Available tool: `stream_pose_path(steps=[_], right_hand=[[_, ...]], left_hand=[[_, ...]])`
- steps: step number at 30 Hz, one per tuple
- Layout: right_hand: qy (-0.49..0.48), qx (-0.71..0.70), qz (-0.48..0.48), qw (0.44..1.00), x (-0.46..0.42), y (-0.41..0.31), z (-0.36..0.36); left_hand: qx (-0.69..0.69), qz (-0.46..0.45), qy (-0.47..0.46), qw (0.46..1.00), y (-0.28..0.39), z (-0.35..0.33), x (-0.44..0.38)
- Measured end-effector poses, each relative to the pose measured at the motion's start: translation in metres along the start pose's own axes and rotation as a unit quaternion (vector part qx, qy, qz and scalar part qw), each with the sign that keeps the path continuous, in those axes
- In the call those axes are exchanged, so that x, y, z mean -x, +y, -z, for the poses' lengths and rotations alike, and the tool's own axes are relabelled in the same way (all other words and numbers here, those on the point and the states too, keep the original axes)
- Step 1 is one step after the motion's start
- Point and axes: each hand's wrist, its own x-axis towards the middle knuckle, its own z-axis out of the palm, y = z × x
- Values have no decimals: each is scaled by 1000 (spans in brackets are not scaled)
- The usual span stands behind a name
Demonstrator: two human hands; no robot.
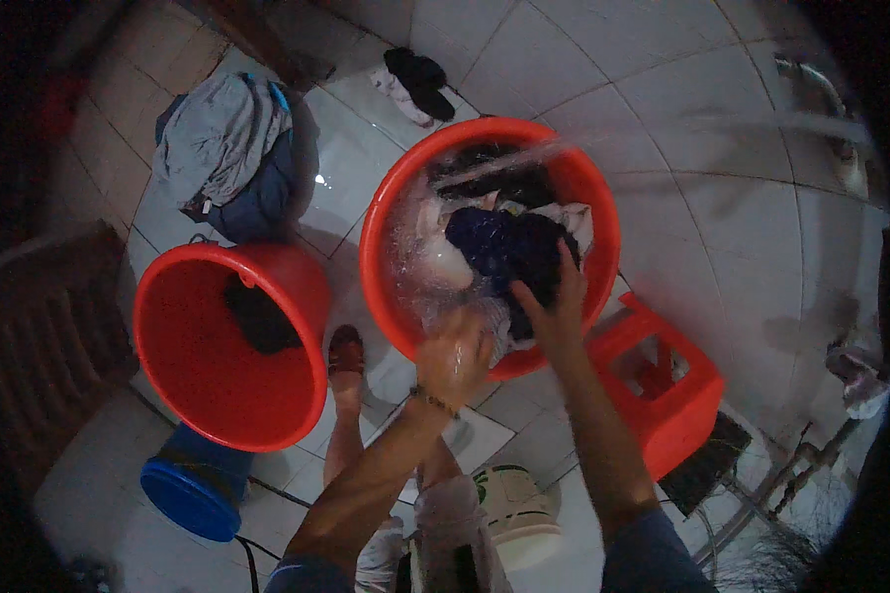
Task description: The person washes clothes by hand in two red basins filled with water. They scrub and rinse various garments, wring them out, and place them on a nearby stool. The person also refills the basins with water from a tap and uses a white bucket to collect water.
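Observation:
A round red plastic tub [373, 259] stands before me with wet clothes in water. A stream of water [504, 157] runs into it from the right. Inside lies a dark blue cloth [482, 237] on top of white cloth [445, 256], with a black cloth [497, 185] at the far side. My right hand [560, 300] grips the dark blue cloth, thumb and fingers spread about it. My left hand [456, 363], with a bracelet at the wrist, is blurred over the tub's near rim, beside a striped cloth [498, 326]. Its fingers look curled; whether they hold cloth is unclear.
At left a red bucket [230, 400] lies tipped, dark cloth inside, near a blue bucket [193, 489]. Grey and navy clothes [226, 148] are heaped behind it. A red plastic stool [660, 385] stands right of the tub. Black and white cloths [419, 85] lie beyond it.

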Motion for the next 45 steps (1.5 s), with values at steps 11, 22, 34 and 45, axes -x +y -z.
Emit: stream_pose_path(steps=[11,22,34,45], right_hand=[[-192,186,-69,961,-43,54,-108],[-192,99,155,964,-29,-9,-19],[-80,-117,-75,987,-24,-13,-76],[-86,-186,-190,960,-29,6,-39]], left_hand=[[-207,-61,-50,975,-94,-61,-106],[-122,33,-144,982,-58,1,-85],[-261,-3,-39,964,-38,-2,-91],[41,-43,-31,998,-58,-6,-100]])
